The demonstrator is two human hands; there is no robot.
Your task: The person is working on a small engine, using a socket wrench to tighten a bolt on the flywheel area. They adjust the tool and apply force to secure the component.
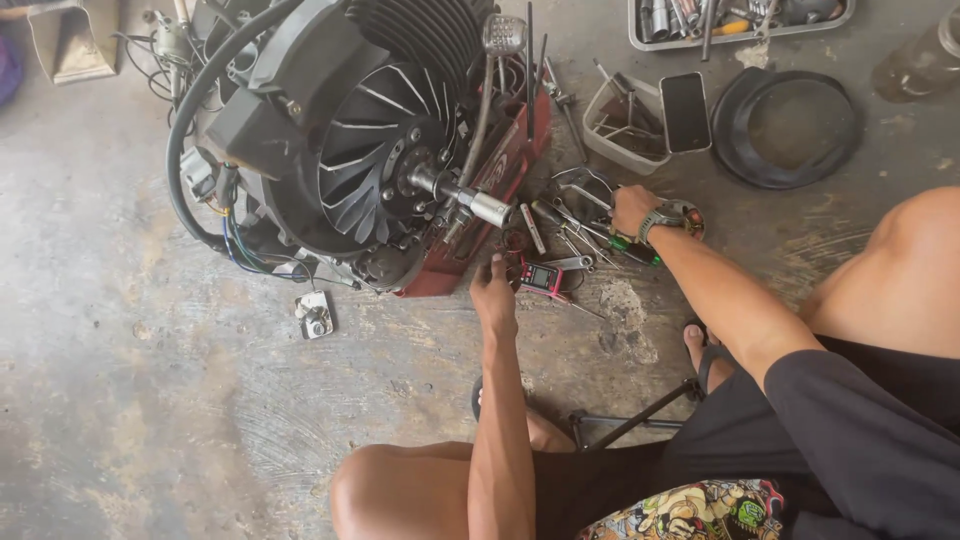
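While the person squats on the concrete floor (150, 400), both arms reach fwd toward a heap of hand tools (572, 228) lying beside an engine (350, 150).

L hand (494, 297) sits at the near edge of the red tray (500, 175) under the engine, fingers curled loosely, fingertips pointing at the tray. Can't tell if it's actually grasping anything; nothing visible in the palm. Just right of it lies a small red-and-black meter (542, 278), close but apart from the hand.

R hand (634, 208), w/ a wristwatch (668, 216), is down in the tool heap, fingers bent over wrenches and a green-handled screwdriver (632, 249). Knuckles hide the fingertips, so can't tell whether it's clamped on a tool or just resting on them.

Engine lies on its side, black cooling fan (370, 165) facing up, w/ a socket tool (470, 200) stuck on the centre shaft. Black hose (185, 130) loops round the left side.

Farther back: clear plastic tub (622, 125) of small parts, a phone (685, 110) laid across it, a round black cover (790, 125) to its right, and a metal tray (740, 22) of sockets at top edge.
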